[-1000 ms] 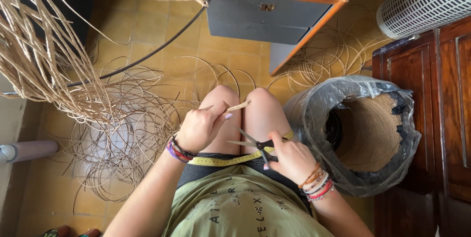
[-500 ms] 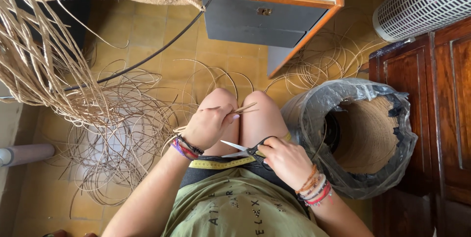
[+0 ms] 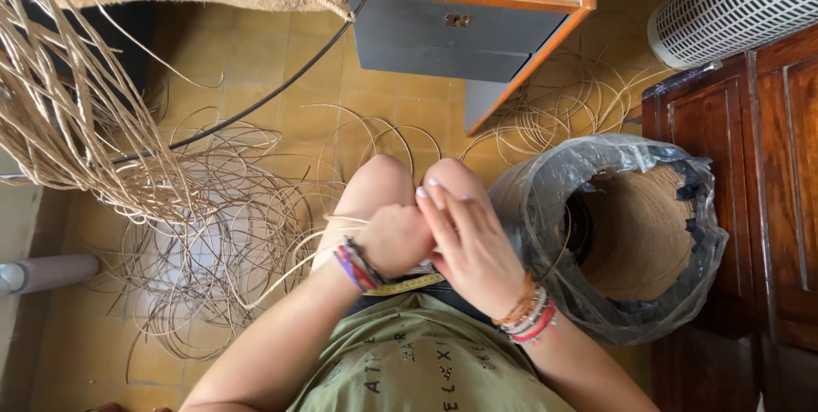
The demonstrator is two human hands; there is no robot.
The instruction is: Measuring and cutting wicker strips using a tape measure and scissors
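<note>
A: Hands at that moment?

B: Both over the lap, above the knees. Left hand (image 3: 394, 240) was curled into a loose fist around a thin cane strand (image 3: 341, 221), which ran out left from the fist towards the floor coils. Right hand (image 3: 467, 242) lay over the left, its fingers (image 3: 436, 199) stretched out flat and pointing away from the body. Couldn't tell whether it gripped anything underneath.

A: Anything else on the lap?

B: Yellow measuring tape (image 3: 409, 284) across the waist, just below the left wrist. Bead bracelets on both wrists.

A: Around the person?

B: Right of the knees, touching the leg: a round woven basket wrapped in clear plastic film (image 3: 613, 233), opening facing up. Left of the knees, loose cane coils (image 3: 204, 250) spread on the yellow tiled floor (image 3: 256, 63). More cane hung in a bundle (image 3: 60, 105) at far left.

A: Further out?

B: A black cable (image 3: 281, 88) crossed the floor. Beyond it a cabinet with a grey drawer and orange edge (image 3: 460, 33). Dark wooden doors (image 3: 767, 165) on the right, a white perforated bin (image 3: 733, 3) past them.
</note>
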